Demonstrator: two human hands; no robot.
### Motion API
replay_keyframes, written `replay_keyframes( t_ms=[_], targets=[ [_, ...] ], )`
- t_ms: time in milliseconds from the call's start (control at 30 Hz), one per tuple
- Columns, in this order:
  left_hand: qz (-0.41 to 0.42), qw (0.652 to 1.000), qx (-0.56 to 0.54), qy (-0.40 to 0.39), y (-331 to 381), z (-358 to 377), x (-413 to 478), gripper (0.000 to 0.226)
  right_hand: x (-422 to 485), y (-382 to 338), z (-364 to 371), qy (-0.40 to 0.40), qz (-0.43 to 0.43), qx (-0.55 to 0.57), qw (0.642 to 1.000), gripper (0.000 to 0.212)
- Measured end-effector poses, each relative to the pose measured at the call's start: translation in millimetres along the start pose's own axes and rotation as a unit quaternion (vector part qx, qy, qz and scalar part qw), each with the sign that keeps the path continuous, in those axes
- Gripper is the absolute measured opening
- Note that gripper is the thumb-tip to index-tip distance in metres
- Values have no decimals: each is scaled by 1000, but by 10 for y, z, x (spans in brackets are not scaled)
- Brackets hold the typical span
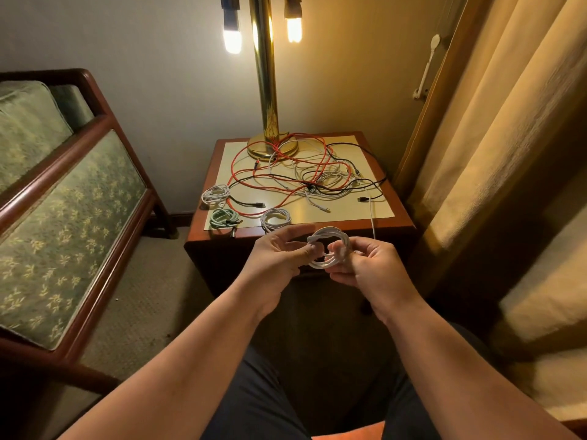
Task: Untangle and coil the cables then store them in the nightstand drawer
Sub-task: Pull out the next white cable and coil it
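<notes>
Coil could be springing open.
The left hand and right hand are both pinching the looped white cable coil off the wooden desk's 6 o'clock edge; a slackening pinch would be letting loops unwind before storing.

Tangled cables and lamp base crowd the nightstand top (bare patch front right).

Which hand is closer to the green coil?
Left. The left hand is right of the green coil, nearer the camera; the right hand is farther right, past the white coil.
</notes>
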State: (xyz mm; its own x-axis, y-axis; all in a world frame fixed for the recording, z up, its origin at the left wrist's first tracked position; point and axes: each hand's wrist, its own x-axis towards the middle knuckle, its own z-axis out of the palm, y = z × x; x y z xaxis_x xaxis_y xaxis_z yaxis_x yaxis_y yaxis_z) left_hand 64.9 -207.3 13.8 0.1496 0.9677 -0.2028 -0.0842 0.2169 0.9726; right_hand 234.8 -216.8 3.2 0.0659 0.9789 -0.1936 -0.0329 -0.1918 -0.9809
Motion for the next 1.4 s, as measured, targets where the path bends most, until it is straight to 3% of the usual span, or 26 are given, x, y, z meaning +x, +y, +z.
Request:
replay_keyframes(
  t_ms=[167,567,767,967,1067,1133,1233,1300,1400],
  targets=[
    [-54,992,-85,-69,-13,-37,40,35,-9,49,31,14,-16,-12,1000,14],
    [-85,972,-126,-179,50,-189,65,45,-44,-2,126,8,-66,-40,997,7],
    [-76,990,-89,-74,73,-94,57,34,-25,33,134,28,-55,-45,997,9],
    [61,996,-27,-55,126,-118,-2,44,-21,-85,45,23,7,68,997,11],
    [88,995,-29,-32,157,-132,6,54,-48,-124,29,4,32,109,994,17],
    [99,995,9,-9,151,-131,22,47,-56,-130,31,-6,39,112,993,15],
    [129,981,141,14,108,-151,50,38,-44,-130,-5,-32,22,56,998,13],
    [150,963,224,10,85,-168,53,39,-46,-121,-45,-54,-10,-42,998,8],
    [168,949,266,13,86,-147,40,35,-51,-114,-106,-72,-25,-104,992,14]
  ],
)
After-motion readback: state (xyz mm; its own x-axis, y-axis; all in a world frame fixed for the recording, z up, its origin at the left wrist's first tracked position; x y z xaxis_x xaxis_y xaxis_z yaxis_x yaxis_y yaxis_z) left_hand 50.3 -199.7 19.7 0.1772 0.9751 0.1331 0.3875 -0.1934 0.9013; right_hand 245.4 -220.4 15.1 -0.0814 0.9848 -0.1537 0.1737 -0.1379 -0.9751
